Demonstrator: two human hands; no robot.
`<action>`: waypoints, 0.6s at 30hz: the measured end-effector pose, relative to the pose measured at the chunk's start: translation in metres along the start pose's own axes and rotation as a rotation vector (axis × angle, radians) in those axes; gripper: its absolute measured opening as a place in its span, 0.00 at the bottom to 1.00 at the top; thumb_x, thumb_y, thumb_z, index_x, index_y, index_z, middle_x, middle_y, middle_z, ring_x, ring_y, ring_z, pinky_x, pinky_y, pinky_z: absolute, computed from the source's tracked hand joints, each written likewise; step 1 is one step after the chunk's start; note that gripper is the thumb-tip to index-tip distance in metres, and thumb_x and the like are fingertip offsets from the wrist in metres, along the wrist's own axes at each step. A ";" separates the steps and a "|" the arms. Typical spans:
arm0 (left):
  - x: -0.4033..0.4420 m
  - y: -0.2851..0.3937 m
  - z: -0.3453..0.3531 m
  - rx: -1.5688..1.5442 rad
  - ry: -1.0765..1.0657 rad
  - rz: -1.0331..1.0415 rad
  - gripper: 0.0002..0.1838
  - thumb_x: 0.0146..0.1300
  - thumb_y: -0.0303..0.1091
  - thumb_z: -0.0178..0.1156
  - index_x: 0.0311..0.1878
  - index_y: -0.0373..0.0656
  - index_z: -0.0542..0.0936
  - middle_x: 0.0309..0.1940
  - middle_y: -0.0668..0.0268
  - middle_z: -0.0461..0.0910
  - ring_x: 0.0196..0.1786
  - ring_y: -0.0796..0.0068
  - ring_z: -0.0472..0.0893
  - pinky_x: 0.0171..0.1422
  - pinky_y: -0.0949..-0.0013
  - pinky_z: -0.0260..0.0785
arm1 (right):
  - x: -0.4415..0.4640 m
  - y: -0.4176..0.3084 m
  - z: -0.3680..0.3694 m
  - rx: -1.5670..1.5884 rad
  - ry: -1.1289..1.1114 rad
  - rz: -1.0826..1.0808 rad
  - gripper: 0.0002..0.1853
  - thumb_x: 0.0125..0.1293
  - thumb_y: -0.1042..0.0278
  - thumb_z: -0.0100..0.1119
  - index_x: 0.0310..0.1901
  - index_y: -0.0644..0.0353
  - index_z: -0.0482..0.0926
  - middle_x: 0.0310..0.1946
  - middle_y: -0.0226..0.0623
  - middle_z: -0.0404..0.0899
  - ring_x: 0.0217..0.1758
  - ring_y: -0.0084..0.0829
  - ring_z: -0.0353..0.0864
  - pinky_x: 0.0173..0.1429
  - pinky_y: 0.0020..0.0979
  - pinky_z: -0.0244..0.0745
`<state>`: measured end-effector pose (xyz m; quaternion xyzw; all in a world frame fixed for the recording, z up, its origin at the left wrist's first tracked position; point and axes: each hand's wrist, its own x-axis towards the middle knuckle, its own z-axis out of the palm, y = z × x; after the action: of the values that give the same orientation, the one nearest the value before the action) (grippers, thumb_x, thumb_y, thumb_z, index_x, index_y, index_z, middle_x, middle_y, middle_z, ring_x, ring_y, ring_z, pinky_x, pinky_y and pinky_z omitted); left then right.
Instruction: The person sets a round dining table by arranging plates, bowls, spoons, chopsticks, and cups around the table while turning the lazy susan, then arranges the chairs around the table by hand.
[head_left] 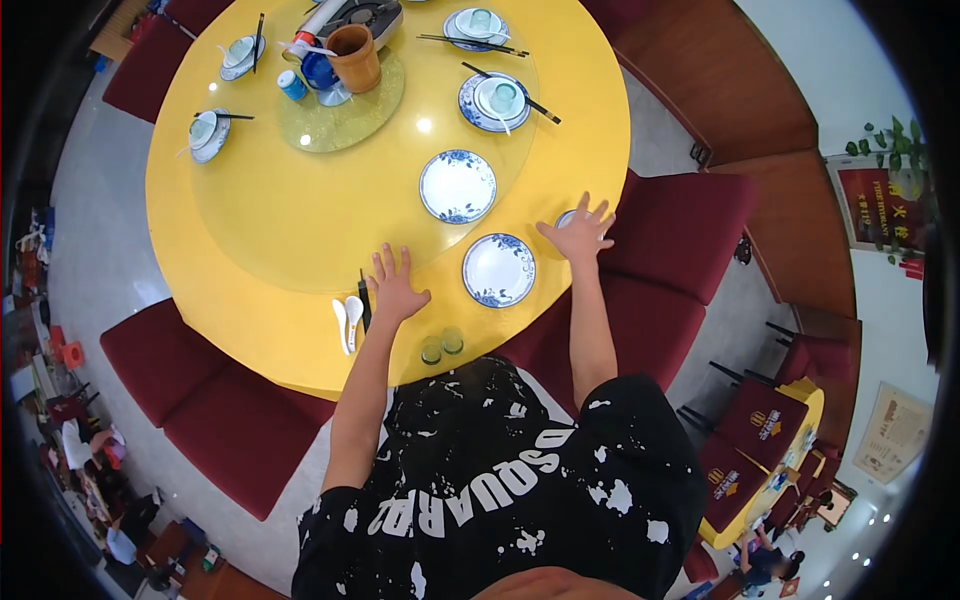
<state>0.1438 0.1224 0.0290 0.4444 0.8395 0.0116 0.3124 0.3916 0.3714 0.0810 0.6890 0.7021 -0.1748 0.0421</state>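
My left hand (397, 287) is spread open over the table's near edge, holding nothing. Beside its wrist are dark chopsticks (365, 303), partly hidden by the hand, and two white spoons (347, 324). My right hand (580, 236), fingers also spread, hovers over or rests by a small blue-rimmed dish (565, 217), mostly covered by it; I cannot tell whether they touch. Between the hands lies a white plate with blue flowers (499, 270). A similar plate (457, 187) sits farther in, on the glass turntable. Two small greenish glasses (441, 347) stand near my body.
The round yellow table (230, 320) carries several place settings, such as a stacked bowl and plate (498, 101) with chopsticks. A brown pot (354, 58) and a blue-labelled container (291, 84) stand toward the back. Maroon chairs (680, 225) crowd the right and left (240, 430) edges.
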 end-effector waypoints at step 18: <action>0.018 0.011 0.021 -0.143 0.042 0.002 0.52 0.50 0.55 0.63 0.79 0.53 0.56 0.81 0.50 0.36 0.81 0.39 0.35 0.75 0.27 0.41 | 0.010 -0.069 0.034 0.199 0.007 -0.444 0.57 0.39 0.48 0.77 0.73 0.50 0.59 0.68 0.60 0.58 0.67 0.61 0.64 0.62 0.55 0.72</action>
<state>0.1563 0.1376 0.0057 0.4213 0.8426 0.0811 0.3256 0.3169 0.3715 0.0593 0.5189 0.8159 -0.2458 -0.0677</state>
